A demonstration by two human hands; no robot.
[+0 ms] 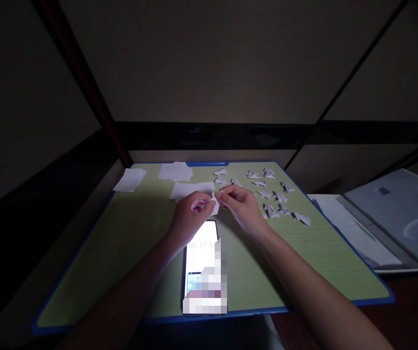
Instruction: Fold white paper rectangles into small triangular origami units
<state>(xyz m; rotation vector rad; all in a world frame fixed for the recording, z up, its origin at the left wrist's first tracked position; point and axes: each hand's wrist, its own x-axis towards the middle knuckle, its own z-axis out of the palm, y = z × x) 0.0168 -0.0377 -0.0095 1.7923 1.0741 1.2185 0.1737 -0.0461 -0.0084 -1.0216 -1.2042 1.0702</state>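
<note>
A small piece of white paper (215, 209) is pinched between my two hands above the middle of the table. My left hand (194, 214) grips it from the left with thumb and fingers closed. From the right, my right hand (241, 204) pinches its upper edge; the fingers partly cover the paper, so its folds are hard to make out. Just below the hands lies a lit phone (202, 257) showing running digits, its lower part pixelated. Behind my left hand is a white sheet stack (190, 188). Several folded paper planes (271, 210) lie beyond and right of my right hand.
The green table (128, 262) has a blue rim. Two more paper stacks lie at the back left, one at the corner (130, 180) and one at the far edge (174, 171). An open white box (369, 233) stands right of the table. A dark wall rises behind.
</note>
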